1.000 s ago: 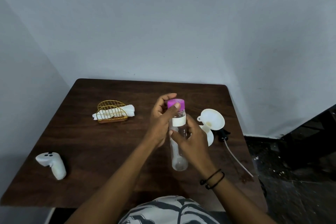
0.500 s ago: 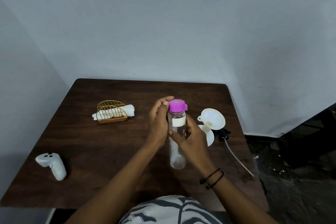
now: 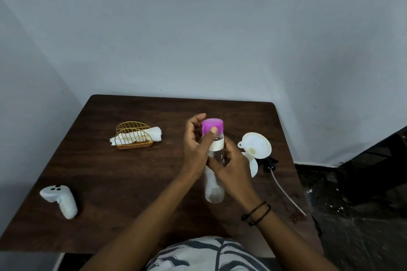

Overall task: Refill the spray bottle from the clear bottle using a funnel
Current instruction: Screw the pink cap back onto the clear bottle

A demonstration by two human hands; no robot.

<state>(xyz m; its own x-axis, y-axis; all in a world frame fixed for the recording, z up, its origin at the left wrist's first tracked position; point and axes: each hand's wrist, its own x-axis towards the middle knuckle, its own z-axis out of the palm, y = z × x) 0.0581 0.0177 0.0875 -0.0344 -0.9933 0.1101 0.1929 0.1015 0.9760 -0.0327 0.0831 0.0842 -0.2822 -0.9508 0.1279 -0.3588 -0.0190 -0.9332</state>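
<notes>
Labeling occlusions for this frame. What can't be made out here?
- Spray bottle: head view, mostly hidden behind the right hand and the funnel.
- Clear bottle: liquid level unreadable; both hands cover its middle.
- Pink cap: whether loosened, cannot tell; left hand grips it.
- Bottle label text: too small.

The right hand [image 3: 231,171] hides most of the spray bottle [image 3: 253,166]; the clear bottle [image 3: 214,189] label text is unreadable.

Right hand [image 3: 231,167] grips the clear bottle [image 3: 214,182]; left hand [image 3: 196,149] pinches its purple cap [image 3: 212,126].
</notes>
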